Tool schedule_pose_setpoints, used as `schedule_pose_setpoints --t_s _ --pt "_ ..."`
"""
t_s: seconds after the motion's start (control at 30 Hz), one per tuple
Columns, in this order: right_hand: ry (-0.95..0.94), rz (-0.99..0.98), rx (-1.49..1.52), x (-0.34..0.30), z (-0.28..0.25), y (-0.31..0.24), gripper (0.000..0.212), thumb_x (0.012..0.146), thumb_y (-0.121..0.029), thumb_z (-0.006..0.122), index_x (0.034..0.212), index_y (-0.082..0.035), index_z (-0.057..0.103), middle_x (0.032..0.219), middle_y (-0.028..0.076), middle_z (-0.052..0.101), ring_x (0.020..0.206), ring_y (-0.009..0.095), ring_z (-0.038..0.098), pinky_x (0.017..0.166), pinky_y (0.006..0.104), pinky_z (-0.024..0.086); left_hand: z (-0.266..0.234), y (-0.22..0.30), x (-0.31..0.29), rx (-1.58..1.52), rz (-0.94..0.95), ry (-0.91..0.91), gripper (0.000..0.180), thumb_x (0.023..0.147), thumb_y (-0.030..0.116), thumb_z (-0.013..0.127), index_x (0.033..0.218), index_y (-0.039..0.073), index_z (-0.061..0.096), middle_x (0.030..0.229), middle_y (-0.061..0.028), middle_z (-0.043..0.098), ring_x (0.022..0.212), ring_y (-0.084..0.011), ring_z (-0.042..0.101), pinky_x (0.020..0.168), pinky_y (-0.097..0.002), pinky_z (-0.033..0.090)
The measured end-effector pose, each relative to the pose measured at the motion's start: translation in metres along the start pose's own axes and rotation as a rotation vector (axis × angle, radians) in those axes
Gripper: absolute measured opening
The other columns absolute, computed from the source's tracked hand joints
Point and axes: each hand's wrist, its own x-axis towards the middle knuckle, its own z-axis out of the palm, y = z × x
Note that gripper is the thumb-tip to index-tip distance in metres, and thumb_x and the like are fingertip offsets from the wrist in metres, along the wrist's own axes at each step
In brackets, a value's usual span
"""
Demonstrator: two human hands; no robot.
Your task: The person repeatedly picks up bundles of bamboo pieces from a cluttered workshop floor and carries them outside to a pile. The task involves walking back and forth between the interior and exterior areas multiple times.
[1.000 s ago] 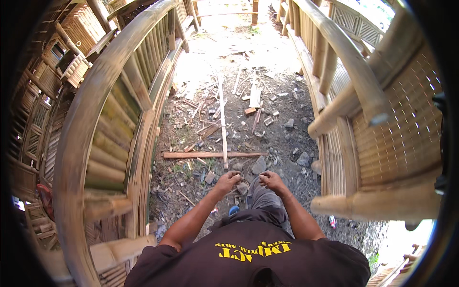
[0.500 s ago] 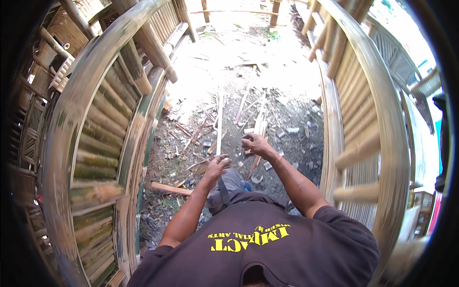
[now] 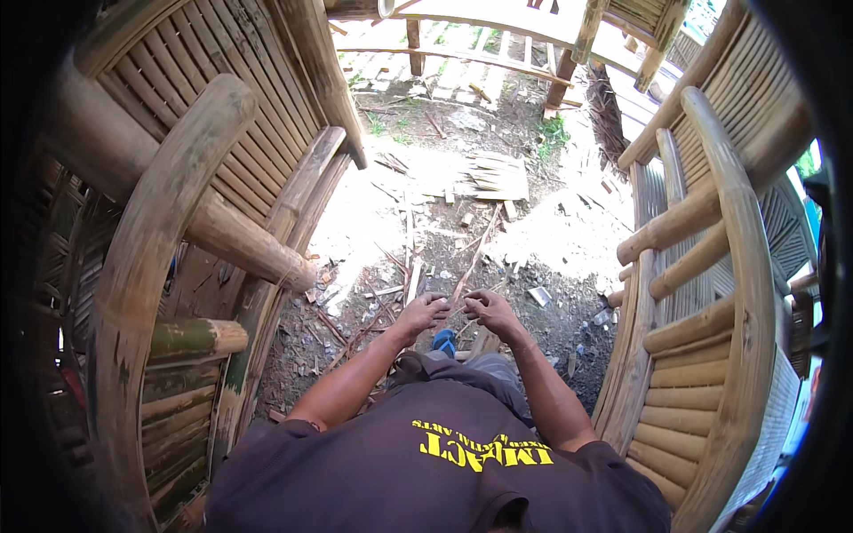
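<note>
While a bamboo frame with a curved rail (image 3: 142,302) flanks the person on the left and a second bamboo frame (image 3: 749,293) flanks the right, debris-strewn ground (image 3: 577,315) runs between them. A dark shirt (image 3: 355,462) with yellow lettering covers the torso at the lower edge. Well ahead, a flat pile of pale slats (image 3: 493,176) lies on the ground. Nearer, a long thin brown stick (image 3: 481,249) and a short pale strip (image 3: 415,280) lie just beyond the hands. The left hand (image 3: 418,318) and right hand (image 3: 496,317) are raised before the torso, near each other but apart. A blue slipper (image 3: 444,341) shows below, between them. All visible fingers are partly curled; whether any fingertips press together or pinch a small item cannot be determined. Step in hand, as judged: holding both hands ready, with no grip on the wood evident. Contact with either piece would call for a lowered hand and parted fingers.
</note>
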Motion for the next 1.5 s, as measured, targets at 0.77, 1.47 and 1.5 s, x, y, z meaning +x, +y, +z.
schedule_pose_setpoints --t_s 0.77,1.47,1.5 --pt "-0.724 -0.306 -0.427 0.769 -0.166 -0.386 0.026 0.095 -0.023 0.061 0.109 -0.001 0.063 0.09 0.006 0.067 0.08 0.012 0.061 0.076 0.0301 0.05 -0.191 0.458 0.512 -0.433 0.103 0.527 0.046 0.097 0.027 0.058 0.135 0.005 0.047 0.122 -0.0076 0.06 0.107 -0.0183 0.062 0.084 -0.0305 0.048" --pt "-1.282 -0.069 -0.665 1.189 0.111 -0.563 0.027 0.096 -0.016 0.06 0.114 0.005 0.061 0.092 0.005 0.067 0.081 0.011 0.062 0.072 0.0277 0.051 -0.546 0.585 0.671 -0.938 0.163 1.104 0.04 0.095 0.03 0.06 0.129 0.01 0.052 0.12 -0.0086 0.062 0.111 -0.0198 0.058 0.091 -0.0341 0.045" --pt "-1.342 -0.083 -0.626 1.209 0.133 -0.567 0.029 0.096 -0.017 0.061 0.114 0.004 0.06 0.093 0.006 0.067 0.082 0.012 0.063 0.073 0.0279 0.051 -0.566 0.581 0.682 -0.952 0.237 1.177 0.038 0.096 0.028 0.059 0.127 0.007 0.053 0.118 -0.0089 0.062 0.11 -0.0209 0.059 0.091 -0.0338 0.045"
